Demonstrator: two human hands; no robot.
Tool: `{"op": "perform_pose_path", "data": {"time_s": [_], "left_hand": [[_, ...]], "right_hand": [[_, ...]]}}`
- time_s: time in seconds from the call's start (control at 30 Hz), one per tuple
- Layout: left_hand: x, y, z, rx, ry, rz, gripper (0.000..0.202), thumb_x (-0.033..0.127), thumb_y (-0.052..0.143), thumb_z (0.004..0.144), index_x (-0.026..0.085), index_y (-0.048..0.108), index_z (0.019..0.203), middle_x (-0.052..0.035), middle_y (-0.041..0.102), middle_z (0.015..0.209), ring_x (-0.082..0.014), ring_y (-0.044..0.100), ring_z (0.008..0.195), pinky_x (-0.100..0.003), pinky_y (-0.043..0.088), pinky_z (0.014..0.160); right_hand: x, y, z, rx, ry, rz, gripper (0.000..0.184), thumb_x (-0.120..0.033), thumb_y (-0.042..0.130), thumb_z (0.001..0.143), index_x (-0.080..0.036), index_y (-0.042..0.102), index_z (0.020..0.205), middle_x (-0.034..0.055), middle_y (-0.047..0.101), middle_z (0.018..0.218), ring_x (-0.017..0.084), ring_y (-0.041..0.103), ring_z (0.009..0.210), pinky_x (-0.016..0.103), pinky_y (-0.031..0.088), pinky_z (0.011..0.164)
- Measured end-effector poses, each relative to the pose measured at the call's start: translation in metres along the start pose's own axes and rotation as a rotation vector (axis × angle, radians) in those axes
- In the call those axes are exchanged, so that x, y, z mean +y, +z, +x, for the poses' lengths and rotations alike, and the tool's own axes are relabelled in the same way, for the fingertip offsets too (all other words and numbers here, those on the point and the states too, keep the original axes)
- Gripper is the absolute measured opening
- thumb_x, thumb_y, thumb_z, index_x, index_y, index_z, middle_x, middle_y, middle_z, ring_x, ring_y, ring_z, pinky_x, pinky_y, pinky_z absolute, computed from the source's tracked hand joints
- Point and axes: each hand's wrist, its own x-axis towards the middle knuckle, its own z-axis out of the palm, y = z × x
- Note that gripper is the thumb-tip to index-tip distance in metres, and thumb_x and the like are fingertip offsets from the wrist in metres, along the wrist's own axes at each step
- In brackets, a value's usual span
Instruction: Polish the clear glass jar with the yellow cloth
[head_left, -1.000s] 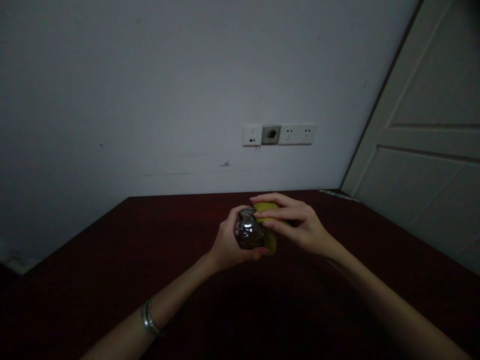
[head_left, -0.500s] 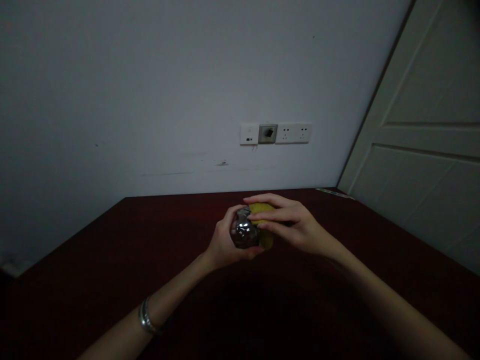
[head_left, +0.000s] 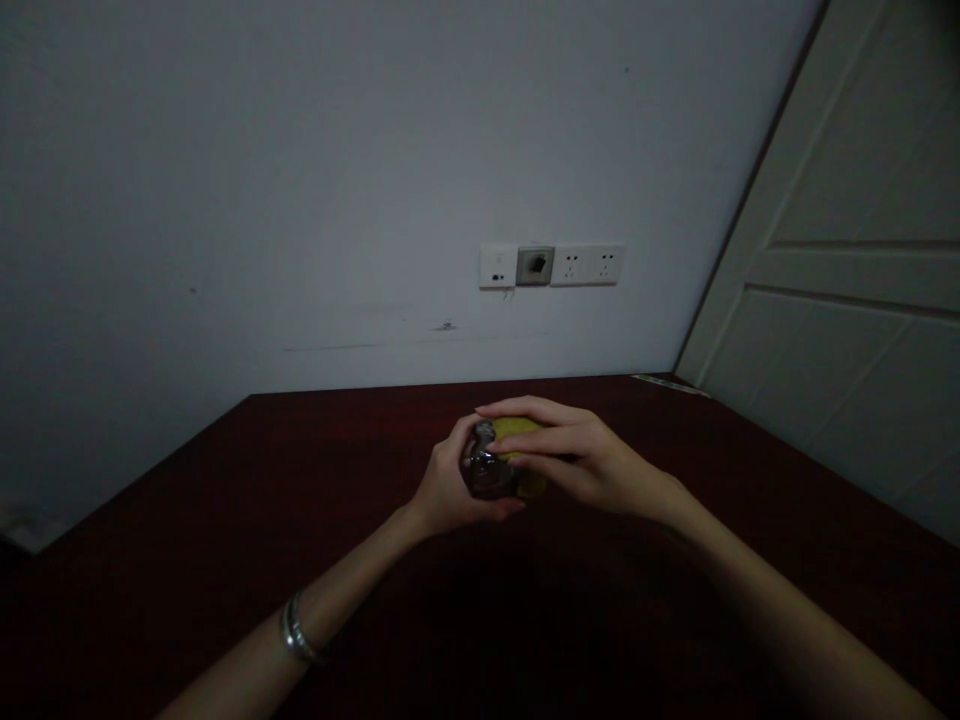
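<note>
A shiny, rounded silvery metal object (head_left: 491, 482) is held above the dark red tabletop, its exact kind unclear in the dim light. My left hand (head_left: 444, 490) wraps around it from the left, the thumb below and the fingers behind. From the right, my right hand (head_left: 577, 455) presses a yellow cloth-like piece (head_left: 517, 427) against the metal, its fingers spread over the yellow material. Part of that material also shows beneath the right fingers. The far side of the metal object is hidden. A silver bracelet (head_left: 296, 632) circles my left wrist.
The dark red table (head_left: 337, 430) reaches back to a pale wall (head_left: 337, 180). Sockets and a switch panel (head_left: 587, 266) sit on that wall. On the right stands a white panelled door (head_left: 847, 250). A thin strip (head_left: 670, 384) lies at the table's back right corner.
My right hand and the yellow piece have shifted slightly left and down over the metal object, covering more of its top. My left hand stays almost still.
</note>
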Motion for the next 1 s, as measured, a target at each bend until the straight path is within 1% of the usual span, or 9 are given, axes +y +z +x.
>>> {"op": "perform_pose_path", "data": {"time_s": [0.17, 0.23, 0.33, 0.47, 0.6, 0.7, 0.8, 0.87, 1.0], "left_hand": [[0.0, -0.003, 0.0, -0.016, 0.073, 0.015, 0.09, 0.046, 0.084, 0.045, 0.018, 0.044, 0.12, -0.0126, 0.062, 0.112, -0.0295, 0.062, 0.101, -0.044, 0.052, 0.087], [0.0, -0.003, 0.0, -0.037, 0.085, 0.055, 0.09, 0.045, 0.084, 0.045, 0.018, 0.045, 0.12, -0.0128, 0.061, 0.113, -0.0298, 0.062, 0.102, -0.045, 0.051, 0.088], [0.001, -0.004, 0.001, -0.056, 0.087, 0.084, 0.092, 0.044, 0.084, 0.044, 0.017, 0.044, 0.122, -0.0111, 0.062, 0.111, -0.0286, 0.063, 0.1, -0.042, 0.052, 0.086], [0.001, -0.003, 0.003, -0.045, 0.05, 0.1, 0.087, 0.043, 0.084, 0.045, 0.017, 0.046, 0.12, -0.0093, 0.064, 0.107, -0.0268, 0.064, 0.094, -0.04, 0.054, 0.082], [0.0, -0.004, 0.003, -0.061, 0.021, 0.139, 0.086, 0.043, 0.083, 0.047, 0.018, 0.045, 0.12, -0.0098, 0.064, 0.107, -0.0269, 0.065, 0.094, -0.042, 0.054, 0.082], [-0.003, -0.003, 0.003, -0.082, 0.086, 0.175, 0.09, 0.046, 0.083, 0.046, 0.017, 0.044, 0.122, -0.0127, 0.062, 0.112, -0.0288, 0.064, 0.098, -0.044, 0.053, 0.086], [-0.005, -0.002, 0.002, -0.096, 0.132, 0.215, 0.094, 0.049, 0.083, 0.045, 0.015, 0.045, 0.124, -0.0155, 0.061, 0.116, -0.031, 0.063, 0.102, -0.046, 0.052, 0.089], [-0.005, -0.002, 0.001, -0.091, 0.118, 0.238, 0.093, 0.048, 0.083, 0.045, 0.015, 0.046, 0.123, -0.0149, 0.062, 0.115, -0.0312, 0.063, 0.102, -0.046, 0.052, 0.089], [-0.004, 0.0, 0.0, -0.067, 0.084, 0.251, 0.088, 0.042, 0.084, 0.044, 0.016, 0.048, 0.121, -0.012, 0.063, 0.114, -0.0305, 0.063, 0.103, -0.045, 0.053, 0.089]], "right_hand": [[0.002, 0.003, 0.001, 0.125, 0.078, -0.013, 0.027, -0.018, 0.053, 0.09, -0.026, 0.065, 0.112, 0.008, 0.057, 0.127, 0.02, 0.056, 0.116, 0.041, 0.048, 0.097], [0.0, 0.002, 0.001, 0.101, 0.085, -0.032, 0.027, -0.016, 0.051, 0.091, -0.025, 0.065, 0.112, 0.0082, 0.057, 0.126, 0.019, 0.055, 0.116, 0.04, 0.047, 0.097], [-0.009, 0.001, 0.001, -0.002, 0.029, -0.079, 0.027, -0.013, 0.048, 0.091, -0.02, 0.063, 0.111, 0.0103, 0.053, 0.126, 0.019, 0.051, 0.117, 0.038, 0.047, 0.098], [-0.016, 0.003, 0.001, -0.077, -0.011, -0.145, 0.026, -0.01, 0.047, 0.09, -0.019, 0.064, 0.108, 0.0111, 0.05, 0.119, 0.018, 0.05, 0.113, 0.035, 0.049, 0.091], [-0.006, 0.006, -0.002, -0.017, 0.002, -0.14, 0.025, -0.013, 0.049, 0.09, -0.02, 0.065, 0.108, 0.0089, 0.05, 0.11, 0.018, 0.052, 0.106, 0.034, 0.051, 0.087], [0.004, 0.006, -0.003, 0.02, 0.025, -0.134, 0.024, -0.015, 0.051, 0.09, -0.021, 0.066, 0.107, 0.0074, 0.051, 0.106, 0.017, 0.053, 0.102, 0.034, 0.051, 0.086], [0.008, 0.007, -0.004, 0.051, 0.031, -0.148, 0.024, -0.013, 0.05, 0.091, -0.021, 0.065, 0.107, 0.0082, 0.05, 0.107, 0.017, 0.053, 0.102, 0.036, 0.05, 0.087], [0.005, 0.009, -0.004, 0.039, 0.007, -0.152, 0.023, -0.013, 0.049, 0.091, -0.02, 0.065, 0.107, 0.0088, 0.05, 0.107, 0.018, 0.053, 0.103, 0.036, 0.05, 0.086], [-0.001, 0.014, -0.003, -0.048, -0.023, -0.165, 0.024, -0.013, 0.049, 0.09, -0.02, 0.062, 0.109, 0.0094, 0.053, 0.11, 0.019, 0.052, 0.106, 0.037, 0.05, 0.089]]}}
